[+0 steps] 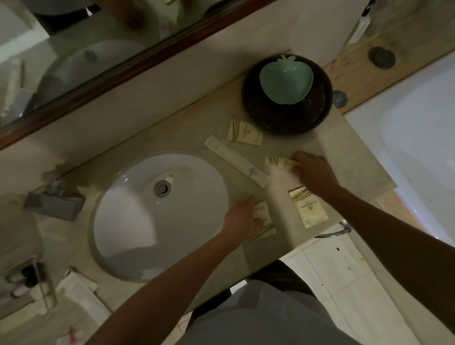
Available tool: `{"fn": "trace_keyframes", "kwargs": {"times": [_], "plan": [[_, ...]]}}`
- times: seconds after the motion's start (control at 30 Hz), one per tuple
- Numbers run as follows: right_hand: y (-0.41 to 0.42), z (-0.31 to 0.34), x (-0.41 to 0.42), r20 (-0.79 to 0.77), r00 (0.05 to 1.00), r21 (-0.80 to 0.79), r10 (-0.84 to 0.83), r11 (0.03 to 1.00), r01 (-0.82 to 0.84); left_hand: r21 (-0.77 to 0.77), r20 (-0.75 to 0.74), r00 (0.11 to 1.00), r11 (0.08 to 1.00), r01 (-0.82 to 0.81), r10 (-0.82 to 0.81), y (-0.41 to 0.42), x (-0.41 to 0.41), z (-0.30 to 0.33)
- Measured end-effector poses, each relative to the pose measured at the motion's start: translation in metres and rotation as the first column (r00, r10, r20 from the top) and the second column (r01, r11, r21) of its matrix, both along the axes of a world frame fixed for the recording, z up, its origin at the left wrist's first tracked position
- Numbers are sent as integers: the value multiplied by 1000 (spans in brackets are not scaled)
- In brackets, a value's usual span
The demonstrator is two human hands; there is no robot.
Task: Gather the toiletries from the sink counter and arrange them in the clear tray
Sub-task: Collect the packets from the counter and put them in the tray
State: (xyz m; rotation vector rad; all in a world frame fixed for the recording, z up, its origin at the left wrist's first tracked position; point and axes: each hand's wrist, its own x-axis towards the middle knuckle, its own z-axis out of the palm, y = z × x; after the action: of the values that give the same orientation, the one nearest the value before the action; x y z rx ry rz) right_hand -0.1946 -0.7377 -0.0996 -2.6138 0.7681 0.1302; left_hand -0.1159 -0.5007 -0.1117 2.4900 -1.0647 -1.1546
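Note:
Several cream toiletry packets lie on the beige counter right of the sink. My left hand (241,215) presses on one small packet (264,221) near the counter's front edge, fingers closed over it. My right hand (312,172) grips another small packet (277,161) by its end. A long narrow packet (236,161) lies slantwise between sink and hands. One flat sachet (307,207) sits under my right forearm, and another (244,133) lies by the black bowl. The clear tray (37,279) stands at the far left with small bottles in it.
A white oval sink (132,220) fills the counter's middle. A black round bowl (286,115) holds a green apple-shaped dish (286,80) at the back right. A grey holder (53,205) sits left of the sink. The mirror runs along the back; a bathtub (415,142) lies to the right.

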Motion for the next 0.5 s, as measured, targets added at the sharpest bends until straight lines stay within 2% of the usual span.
{"fn": "trace_keyframes", "kwargs": {"times": [0.07,0.2,0.3,0.5], "plan": [[8,6,-1,50,999,0,3,1000,-3,-32,-100,994,998,-54,50,4,6,0],[43,19,14,87,994,-13,69,998,-68,-181,-162,981,974,-134,105,35,28,13],[88,29,39,137,979,5,150,988,-152,-275,-249,945,920,-280,213,78,47,26],[209,33,106,140,945,34,296,952,-304,-336,-158,940,879,-339,303,208,84,38]]}}
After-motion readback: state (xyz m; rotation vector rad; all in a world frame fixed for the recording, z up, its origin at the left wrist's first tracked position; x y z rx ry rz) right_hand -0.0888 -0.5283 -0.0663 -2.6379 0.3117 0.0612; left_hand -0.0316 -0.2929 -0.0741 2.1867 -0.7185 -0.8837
